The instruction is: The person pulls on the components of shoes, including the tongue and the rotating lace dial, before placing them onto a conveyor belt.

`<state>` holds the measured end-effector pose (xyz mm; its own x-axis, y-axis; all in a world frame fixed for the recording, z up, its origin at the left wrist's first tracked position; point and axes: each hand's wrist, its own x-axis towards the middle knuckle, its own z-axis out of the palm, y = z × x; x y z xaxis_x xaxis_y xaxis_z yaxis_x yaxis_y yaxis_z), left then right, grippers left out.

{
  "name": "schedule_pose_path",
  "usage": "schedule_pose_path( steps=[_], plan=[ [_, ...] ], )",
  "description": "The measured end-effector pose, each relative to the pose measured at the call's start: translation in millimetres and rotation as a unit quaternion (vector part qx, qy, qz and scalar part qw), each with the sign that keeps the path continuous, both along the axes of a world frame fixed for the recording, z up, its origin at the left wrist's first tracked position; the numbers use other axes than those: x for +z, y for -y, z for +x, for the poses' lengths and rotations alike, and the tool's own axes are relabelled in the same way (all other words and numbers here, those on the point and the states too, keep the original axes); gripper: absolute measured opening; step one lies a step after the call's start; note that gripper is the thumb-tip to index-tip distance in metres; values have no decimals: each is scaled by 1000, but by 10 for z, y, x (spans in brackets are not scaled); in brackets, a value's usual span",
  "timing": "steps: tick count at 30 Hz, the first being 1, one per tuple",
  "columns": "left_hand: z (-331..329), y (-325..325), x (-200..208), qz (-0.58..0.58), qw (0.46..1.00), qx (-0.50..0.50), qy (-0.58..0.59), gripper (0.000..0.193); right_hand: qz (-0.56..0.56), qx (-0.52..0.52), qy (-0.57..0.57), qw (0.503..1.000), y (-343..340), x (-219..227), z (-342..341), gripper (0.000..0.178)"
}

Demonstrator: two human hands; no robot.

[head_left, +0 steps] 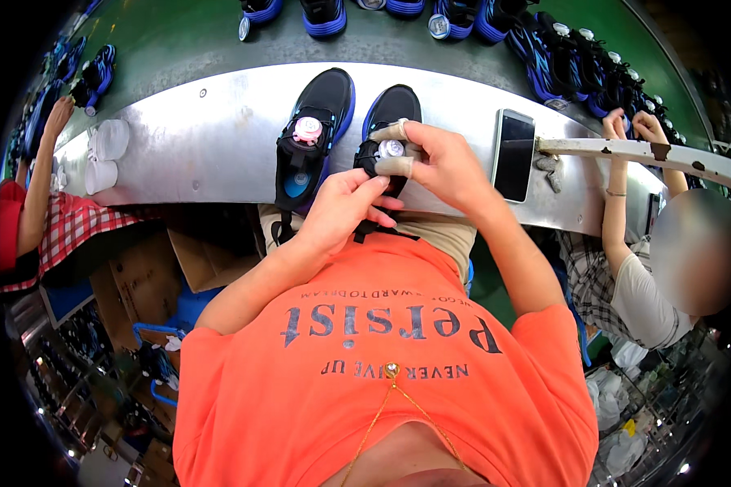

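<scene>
Two black shoes with blue-purple soles stand on the metal bench, toes pointing away from me. On the left shoe [330, 93] sits a round pink-and-white dial [307, 130]. The right shoe [395, 103] carries a round silver-white dial [391, 149], and my right hand [445, 165] grips it between thumb and forefinger. Pale covers wrap those two fingertips. My left hand [345, 208] is at the near end of the same shoe, its thumb and forefinger pinched together at the black upper. What lies between those fingertips is hidden.
A phone [514, 154] lies on the bench [219, 146] to the right, beside a white chipped metal bar [650, 151]. White round containers [105, 150] stand at left. Rows of similar shoes [544, 65] line the green surface beyond. Co-workers' hands reach in from both sides.
</scene>
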<state>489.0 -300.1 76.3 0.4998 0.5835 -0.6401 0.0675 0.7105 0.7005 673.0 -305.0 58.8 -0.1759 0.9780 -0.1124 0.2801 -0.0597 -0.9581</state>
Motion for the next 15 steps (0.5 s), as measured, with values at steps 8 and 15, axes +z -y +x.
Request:
schedule_pose_path(
  steps=[8, 15],
  plan=[
    [-9, 23, -14, 11, 1000, 2, 6, 24, 87, 44, 52, 994, -34, 60, 74, 32],
    [-7, 25, 0, -9, 1000, 5, 4, 25, 81, 6, 79, 994, 6, 21, 23, 33]
  ],
)
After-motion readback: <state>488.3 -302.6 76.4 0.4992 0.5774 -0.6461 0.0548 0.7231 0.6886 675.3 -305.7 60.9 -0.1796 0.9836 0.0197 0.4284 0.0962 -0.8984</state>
